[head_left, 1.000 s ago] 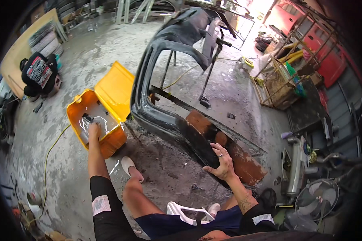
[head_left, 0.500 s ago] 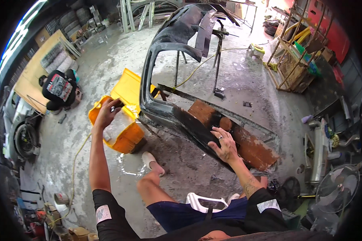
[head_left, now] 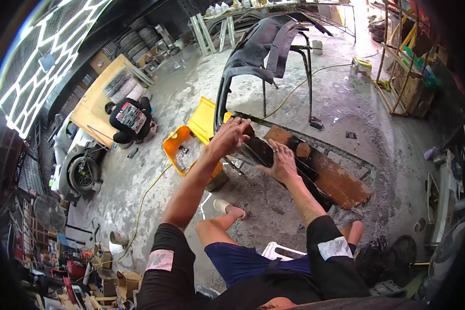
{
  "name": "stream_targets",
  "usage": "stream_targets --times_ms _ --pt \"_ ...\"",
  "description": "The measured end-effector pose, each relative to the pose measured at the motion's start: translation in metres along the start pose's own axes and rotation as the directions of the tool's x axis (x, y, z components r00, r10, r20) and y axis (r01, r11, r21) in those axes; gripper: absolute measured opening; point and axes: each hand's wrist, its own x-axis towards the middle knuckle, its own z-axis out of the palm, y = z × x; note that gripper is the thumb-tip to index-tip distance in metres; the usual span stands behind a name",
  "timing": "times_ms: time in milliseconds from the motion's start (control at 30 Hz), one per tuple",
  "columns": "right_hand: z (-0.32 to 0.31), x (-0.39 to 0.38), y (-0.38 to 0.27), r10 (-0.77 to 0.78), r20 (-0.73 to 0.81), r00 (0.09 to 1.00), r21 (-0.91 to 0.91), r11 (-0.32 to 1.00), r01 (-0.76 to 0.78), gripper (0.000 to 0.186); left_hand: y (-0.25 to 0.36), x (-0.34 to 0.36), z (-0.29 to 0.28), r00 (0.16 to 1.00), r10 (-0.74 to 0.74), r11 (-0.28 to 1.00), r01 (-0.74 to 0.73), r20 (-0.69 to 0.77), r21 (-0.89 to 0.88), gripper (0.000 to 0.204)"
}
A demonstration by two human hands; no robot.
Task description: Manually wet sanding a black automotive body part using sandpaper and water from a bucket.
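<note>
A black car body frame with a long lower sill stands in front of me. My left hand is above the near end of the sill, its fingers bent and closed. Whatever it may hold is hidden against the dark metal. My right hand lies on the sill's black surface, fingers spread and nothing in them. Beside the hands, a rusty brown panel forms part of the frame. Left of the frame sits a yellow container with a raised lid and a small dark item inside.
A crouching person works by a wooden board at the left, near a wheel. A yellow hose crosses the wet floor. A white stool is beneath me. A wooden rack stands at the far right.
My left hand has moved right from over the yellow container to the sill. My right hand stays on the sill, near its corner. The view has turned to the left.
</note>
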Motion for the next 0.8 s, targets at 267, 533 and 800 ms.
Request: stream_targets --times_ms 267,533,800 --pt "-0.022 -0.025 0.016 0.135 0.31 0.941 -0.113 0.988 -0.104 0.107 0.104 -0.077 0.094 0.933 -0.25 0.968 0.239 -0.258 -0.075 0.05" --pt "-0.037 -0.016 0.019 0.064 0.282 0.957 0.061 0.995 -0.084 0.091 0.074 -0.037 0.07 0.803 -0.305 0.937 0.349 -0.513 -0.011 0.053" --pt "-0.017 -0.018 0.052 0.202 0.127 0.971 0.174 0.959 -0.222 0.049 0.079 -0.022 0.067 0.841 -0.301 0.949 0.309 -0.45 -0.057 0.062"
